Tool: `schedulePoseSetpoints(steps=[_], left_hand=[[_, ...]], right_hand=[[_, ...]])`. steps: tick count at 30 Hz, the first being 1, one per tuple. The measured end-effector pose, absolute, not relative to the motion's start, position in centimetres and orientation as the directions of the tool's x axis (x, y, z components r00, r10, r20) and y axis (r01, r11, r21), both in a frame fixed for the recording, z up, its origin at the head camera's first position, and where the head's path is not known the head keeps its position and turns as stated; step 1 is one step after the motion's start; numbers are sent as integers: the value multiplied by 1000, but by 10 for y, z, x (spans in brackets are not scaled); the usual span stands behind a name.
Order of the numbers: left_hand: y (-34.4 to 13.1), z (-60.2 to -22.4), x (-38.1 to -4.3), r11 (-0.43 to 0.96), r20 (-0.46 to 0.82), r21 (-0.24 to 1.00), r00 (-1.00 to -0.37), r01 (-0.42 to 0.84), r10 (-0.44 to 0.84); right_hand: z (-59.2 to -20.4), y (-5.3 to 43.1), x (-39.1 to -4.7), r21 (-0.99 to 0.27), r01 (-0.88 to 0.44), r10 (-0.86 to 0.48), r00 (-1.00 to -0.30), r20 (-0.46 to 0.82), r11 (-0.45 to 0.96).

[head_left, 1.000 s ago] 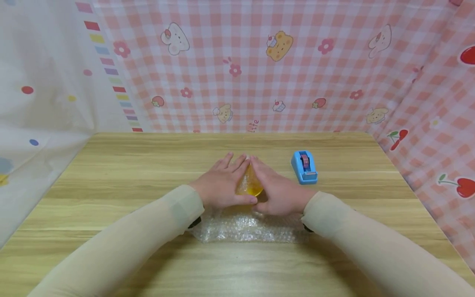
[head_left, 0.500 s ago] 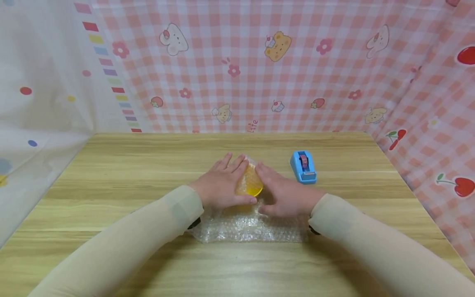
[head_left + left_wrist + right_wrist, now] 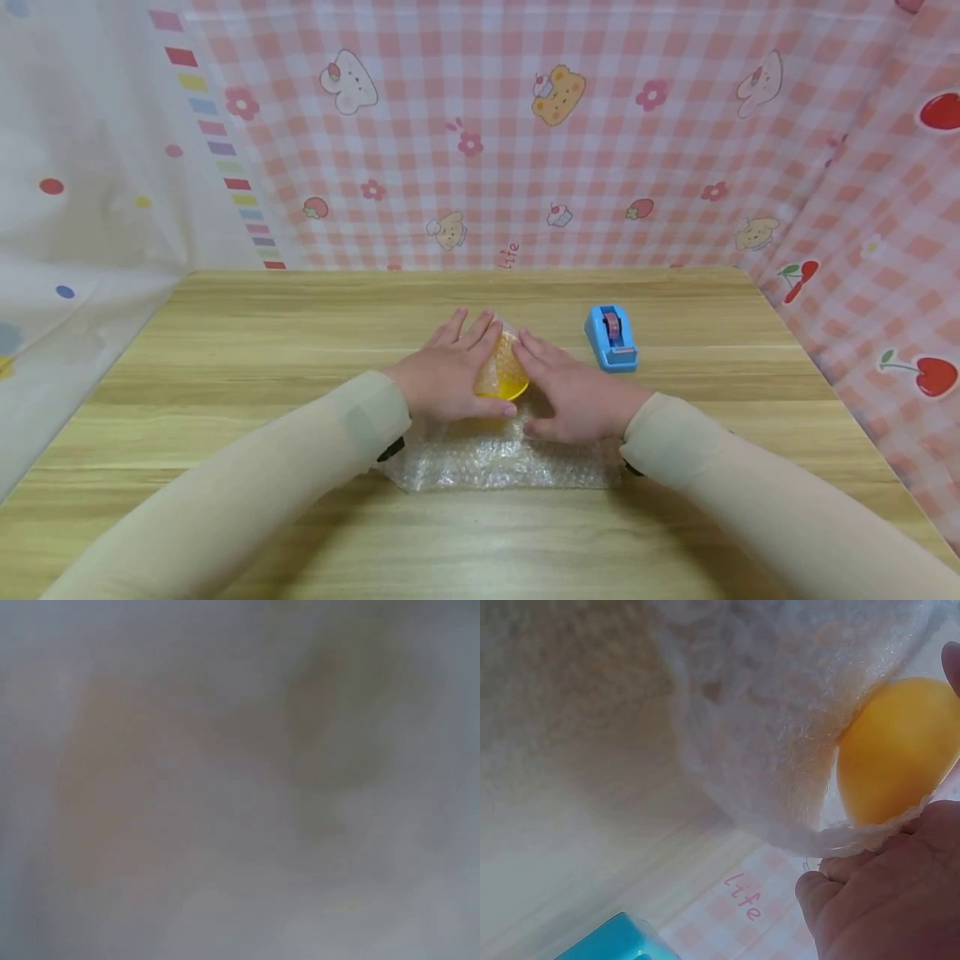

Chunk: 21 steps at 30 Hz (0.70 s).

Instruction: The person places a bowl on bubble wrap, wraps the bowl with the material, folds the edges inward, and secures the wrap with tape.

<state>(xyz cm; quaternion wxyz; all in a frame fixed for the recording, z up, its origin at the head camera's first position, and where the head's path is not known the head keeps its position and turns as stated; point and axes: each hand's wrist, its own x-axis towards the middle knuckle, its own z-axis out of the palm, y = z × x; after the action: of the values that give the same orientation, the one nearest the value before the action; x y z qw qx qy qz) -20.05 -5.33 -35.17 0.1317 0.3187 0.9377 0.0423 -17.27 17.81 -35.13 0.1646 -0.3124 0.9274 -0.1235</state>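
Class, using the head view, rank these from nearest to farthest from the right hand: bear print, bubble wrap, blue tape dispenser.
1. Bubble wrap: right at the right hand.
2. Blue tape dispenser: ahead, slightly right.
3. Bear print: farthest, on the checked cloth behind.

At the centre of the head view, the left hand (image 3: 447, 377) hides the left side of the yellow object (image 3: 508, 390), and bubble wrap (image 3: 510, 465) veils its top. The right wrist view's right edge crops the object; its bottom edge cuts off the blue tape dispenser (image 3: 616, 942) at lower left. Both sleeves (image 3: 240, 492) run off the head view's bottom edge. The left wrist view is too blurred to tell anything.
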Motion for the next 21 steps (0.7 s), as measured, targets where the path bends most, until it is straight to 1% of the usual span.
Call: schedulePoseSetpoints(steps=[13,18,21], left_hand=[[-50,-353,-201,798,-223,156,-766,582,603],[-49,-351,-200,795,-224,154,-763,586,606],[-49,-351,-200,798,-221,161,-767,580,602]], right_hand=[[-351,179,-174,-317,-553,-629,-742,-231,770],[-352,181,-174,-337,-535,-619,-749,-236,775],[-352,184,-173,-358,-506,-601,-764,-235,784]])
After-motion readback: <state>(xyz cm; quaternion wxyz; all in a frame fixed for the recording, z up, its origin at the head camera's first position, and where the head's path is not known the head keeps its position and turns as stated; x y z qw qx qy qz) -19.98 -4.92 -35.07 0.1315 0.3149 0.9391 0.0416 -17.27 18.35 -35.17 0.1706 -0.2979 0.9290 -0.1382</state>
